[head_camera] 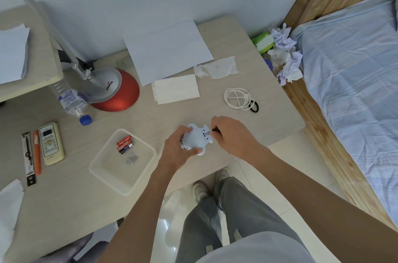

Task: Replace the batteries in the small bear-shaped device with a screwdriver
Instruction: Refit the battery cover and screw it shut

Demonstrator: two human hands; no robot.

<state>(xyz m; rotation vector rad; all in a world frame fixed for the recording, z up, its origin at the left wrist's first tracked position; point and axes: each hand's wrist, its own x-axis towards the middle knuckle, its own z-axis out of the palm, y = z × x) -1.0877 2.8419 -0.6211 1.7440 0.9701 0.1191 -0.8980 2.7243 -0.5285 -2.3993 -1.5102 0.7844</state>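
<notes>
Wood-framed and spread with a blue striped sheet, the bed is lying far right of the tray; the pale desk is carrying the tray near its front edge; a sheet of paper is lying well behind the tray and to its right, against the wall; the red-and-silver lamp is standing behind the tray, slightly left; the tray itself, clear plastic and square, is sitting flat; a bottle is lying on its side behind and left of the tray, blue cap toward the front; a napkin is lying behind the tray and right; a remote is lying left of the tray, well apart; a coiled white cable is lying far right of the tray and further back.

The left hand is hovering just right of the tray, fingers curling round the bear and holding it above the desk; the right hand is working further right, fingertips pinching the dark handle of the screwdriver; its tip is meeting a small square recess on the bear's right end.

Batteries, red and dark blue, are lying together in the tray's far part; something small and grey beside them is too blurred to name.
</notes>
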